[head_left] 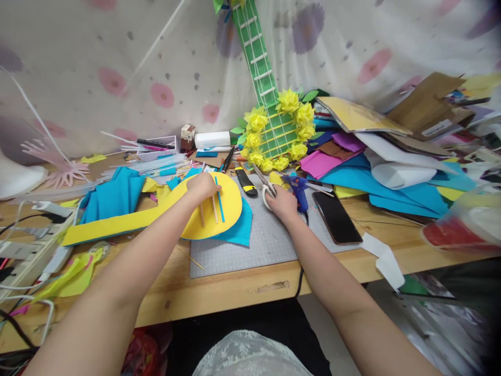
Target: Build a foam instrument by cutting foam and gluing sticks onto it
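Observation:
A yellow guitar-shaped cutout (230, 206) with a long neck lies on the table, its round end over a blue sheet (242, 230). My left hand (203, 187) is over this round end, fingers closed at the upper part of a thin blue stick (221, 203). Beside it a white stick (215, 210) and a brownish stick (202, 215) lie roughly parallel, their upper ends under the hand. My right hand (284, 202) grips scissors (267, 190) by the handles, blades pointing away. A blue glue gun (300, 194) lies just right of that hand.
A grey cutting mat (235, 263) lies under the work. Nearby are a yellow-black utility knife (246, 181) and a phone (337, 218). A green paper guitar (270, 99) with yellow flowers leans at the back. Paper piles (407, 177) and a plastic cup (457, 224) stand right; a power strip (47, 235) left.

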Demonstrator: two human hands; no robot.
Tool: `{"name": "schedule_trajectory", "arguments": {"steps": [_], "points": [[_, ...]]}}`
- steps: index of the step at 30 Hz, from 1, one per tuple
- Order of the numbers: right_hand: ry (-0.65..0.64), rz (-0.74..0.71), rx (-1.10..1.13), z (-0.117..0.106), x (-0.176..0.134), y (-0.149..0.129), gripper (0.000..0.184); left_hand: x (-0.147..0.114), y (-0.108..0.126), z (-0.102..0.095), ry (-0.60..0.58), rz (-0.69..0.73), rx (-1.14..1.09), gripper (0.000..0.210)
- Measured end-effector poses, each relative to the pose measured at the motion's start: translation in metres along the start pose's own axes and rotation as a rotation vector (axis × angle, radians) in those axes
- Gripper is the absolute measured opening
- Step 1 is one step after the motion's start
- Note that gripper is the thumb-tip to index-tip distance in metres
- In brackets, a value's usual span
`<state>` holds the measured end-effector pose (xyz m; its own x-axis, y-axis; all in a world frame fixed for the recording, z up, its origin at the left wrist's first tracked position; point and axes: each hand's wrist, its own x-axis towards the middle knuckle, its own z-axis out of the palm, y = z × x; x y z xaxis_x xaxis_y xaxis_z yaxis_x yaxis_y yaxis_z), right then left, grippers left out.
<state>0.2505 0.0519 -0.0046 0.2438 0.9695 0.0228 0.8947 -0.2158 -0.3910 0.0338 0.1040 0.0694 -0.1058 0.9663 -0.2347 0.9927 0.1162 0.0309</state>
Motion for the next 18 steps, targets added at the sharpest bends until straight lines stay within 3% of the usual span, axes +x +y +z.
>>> {"name": "schedule_trajectory", "arguments": {"steps": [10,18], "points": [[0.011,-0.004,-0.010,0.0018,0.0006,0.0010,0.032,0.0008,-0.0050,-0.0002,0.001,0.000,-0.014,0.043],[0.013,-0.005,0.000,0.0014,0.0007,0.0010,0.032,-0.0025,-0.0060,0.0004,0.015,0.027,-0.041,0.035]]}}
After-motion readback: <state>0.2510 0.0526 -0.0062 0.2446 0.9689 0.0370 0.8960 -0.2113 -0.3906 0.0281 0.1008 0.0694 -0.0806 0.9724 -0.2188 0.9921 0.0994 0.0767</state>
